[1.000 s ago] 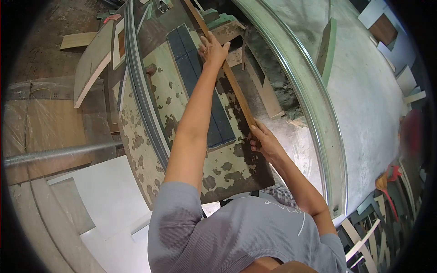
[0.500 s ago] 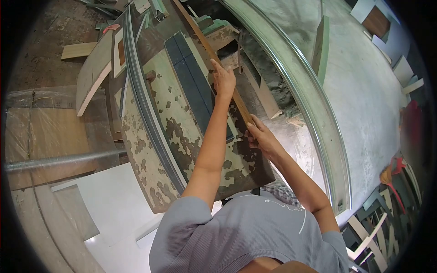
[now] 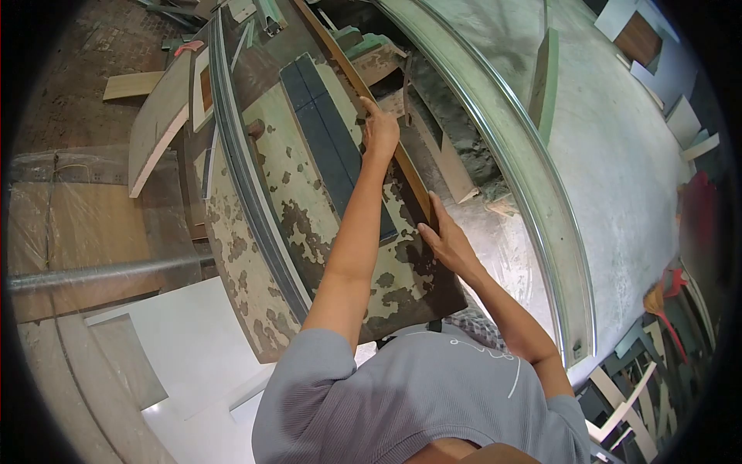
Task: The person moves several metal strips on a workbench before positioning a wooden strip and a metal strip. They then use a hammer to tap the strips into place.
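Note:
A long, thin wooden strip [image 3: 340, 60] runs from the top of the view down to my right hand, along the right side of a worn board with peeling patches [image 3: 309, 240]. Farther up the strip, my left hand [image 3: 380, 133] is closed on it, with fingers partly hidden. My right hand [image 3: 448, 238] holds the strip's near end between thumb and fingers. Left of the strip, a dark flat panel [image 3: 328, 135] with a thin line along it lies on the worn board, partly under my left forearm.
A curved metal rail [image 3: 243, 166] crosses the worn board at left. Another wide curved track [image 3: 510, 139] arcs down the right side. Offcuts [image 3: 371, 58] lie behind the strip. White panels [image 3: 193, 332] are at lower left, scrap pieces [image 3: 634, 410] at lower right.
The strip has turned slightly, showing more of its broad face. My right hand has shifted a little and its fingers are straighter. My left hand has barely moved.

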Demonstrator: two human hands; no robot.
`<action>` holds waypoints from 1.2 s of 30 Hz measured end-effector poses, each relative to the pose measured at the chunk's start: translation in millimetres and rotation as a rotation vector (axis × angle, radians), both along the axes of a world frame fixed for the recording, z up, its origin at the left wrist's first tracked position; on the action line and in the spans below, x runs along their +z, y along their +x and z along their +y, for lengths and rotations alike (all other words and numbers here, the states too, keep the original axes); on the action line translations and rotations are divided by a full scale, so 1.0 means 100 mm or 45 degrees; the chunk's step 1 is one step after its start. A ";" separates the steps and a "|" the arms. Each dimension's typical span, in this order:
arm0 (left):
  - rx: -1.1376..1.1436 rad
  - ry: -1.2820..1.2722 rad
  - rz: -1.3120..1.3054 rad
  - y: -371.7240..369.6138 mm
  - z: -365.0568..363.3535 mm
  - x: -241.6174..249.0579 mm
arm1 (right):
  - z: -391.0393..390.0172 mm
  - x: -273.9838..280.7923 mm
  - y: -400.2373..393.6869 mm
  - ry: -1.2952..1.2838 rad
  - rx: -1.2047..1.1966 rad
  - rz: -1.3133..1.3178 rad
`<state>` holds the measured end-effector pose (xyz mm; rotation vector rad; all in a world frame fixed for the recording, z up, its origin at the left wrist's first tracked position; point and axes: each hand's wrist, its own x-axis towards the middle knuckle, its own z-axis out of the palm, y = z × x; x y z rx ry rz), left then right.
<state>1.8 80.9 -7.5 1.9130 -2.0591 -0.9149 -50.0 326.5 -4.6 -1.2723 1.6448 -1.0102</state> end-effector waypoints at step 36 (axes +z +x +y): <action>-0.223 -0.216 -0.235 0.19 -0.67 0.20 | -1.06 0.02 -0.14 0.328 0.059 -0.542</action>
